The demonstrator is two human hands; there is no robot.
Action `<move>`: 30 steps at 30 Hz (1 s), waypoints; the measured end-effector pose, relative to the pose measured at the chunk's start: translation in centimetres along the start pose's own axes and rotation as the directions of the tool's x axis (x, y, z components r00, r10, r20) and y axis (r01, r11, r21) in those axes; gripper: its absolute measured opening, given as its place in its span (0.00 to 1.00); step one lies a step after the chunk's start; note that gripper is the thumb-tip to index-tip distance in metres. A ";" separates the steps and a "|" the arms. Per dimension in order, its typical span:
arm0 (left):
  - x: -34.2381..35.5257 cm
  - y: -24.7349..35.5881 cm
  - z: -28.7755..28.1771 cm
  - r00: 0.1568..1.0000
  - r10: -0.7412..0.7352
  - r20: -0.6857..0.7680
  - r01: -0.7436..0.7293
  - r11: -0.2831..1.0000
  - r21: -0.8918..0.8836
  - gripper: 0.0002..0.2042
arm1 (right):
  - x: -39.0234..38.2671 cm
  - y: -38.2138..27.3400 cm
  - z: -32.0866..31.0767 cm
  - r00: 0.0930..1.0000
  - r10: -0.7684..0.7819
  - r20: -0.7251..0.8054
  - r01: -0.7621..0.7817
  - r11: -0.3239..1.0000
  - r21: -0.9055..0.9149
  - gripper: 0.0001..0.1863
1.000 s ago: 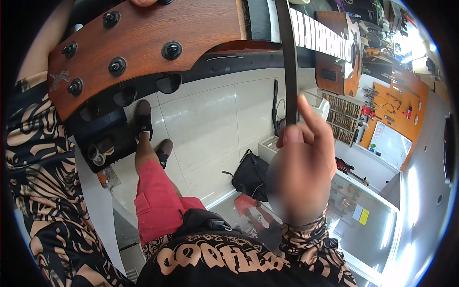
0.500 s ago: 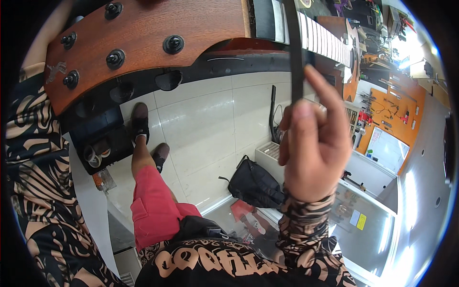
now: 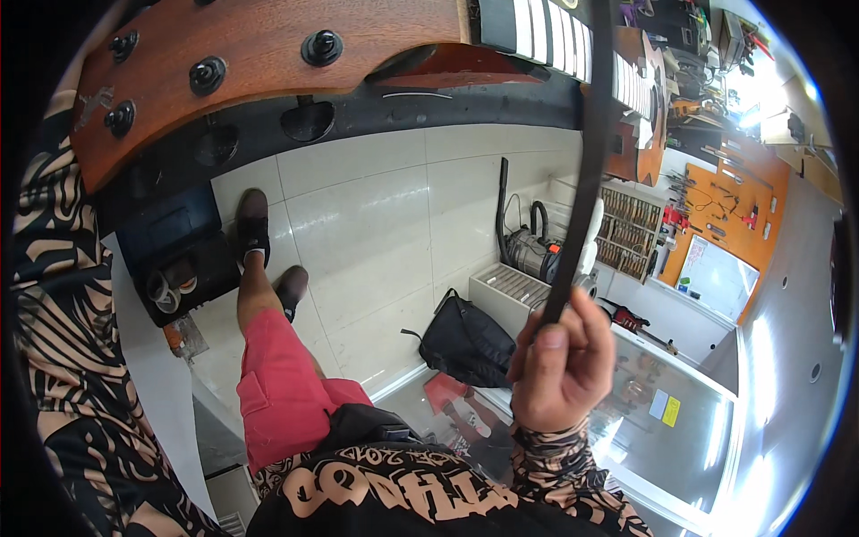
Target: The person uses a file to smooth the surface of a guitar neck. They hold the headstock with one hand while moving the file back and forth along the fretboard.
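The right hand pinches a dark strip low — its length rising before the guitar neck, upper right; left hand unseen.

Black strip: long, flat, kinda slanted — crosses in front of the white-striped fretboard
Guitar headstock: brown wood, black tuners, face up

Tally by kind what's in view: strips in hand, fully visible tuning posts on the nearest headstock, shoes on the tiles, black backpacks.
Dark strip in right hand: 1
Tuning posts: 4
Shoes: 2
Black backpack: 1
Total: 8
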State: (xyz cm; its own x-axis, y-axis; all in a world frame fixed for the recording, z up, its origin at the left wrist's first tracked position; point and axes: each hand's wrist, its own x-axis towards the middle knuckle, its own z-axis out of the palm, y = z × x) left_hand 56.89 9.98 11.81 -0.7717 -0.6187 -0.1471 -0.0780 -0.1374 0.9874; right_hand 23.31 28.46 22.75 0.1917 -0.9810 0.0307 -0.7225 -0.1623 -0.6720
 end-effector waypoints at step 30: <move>-0.7 0.7 -0.9 1.000 -0.017 -0.013 0.017 0.999 -0.028 0.26 | -1.6 -0.5 -0.2 0.991 0.094 0.095 -0.075 0.979 -0.189 0.19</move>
State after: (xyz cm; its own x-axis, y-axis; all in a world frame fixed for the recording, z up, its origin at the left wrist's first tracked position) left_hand 57.96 9.63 12.56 -0.7621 -0.6262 -0.1647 -0.0732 -0.1694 0.9828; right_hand 23.21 30.07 23.19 0.1851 -0.9773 -0.1030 -0.8472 -0.1056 -0.5207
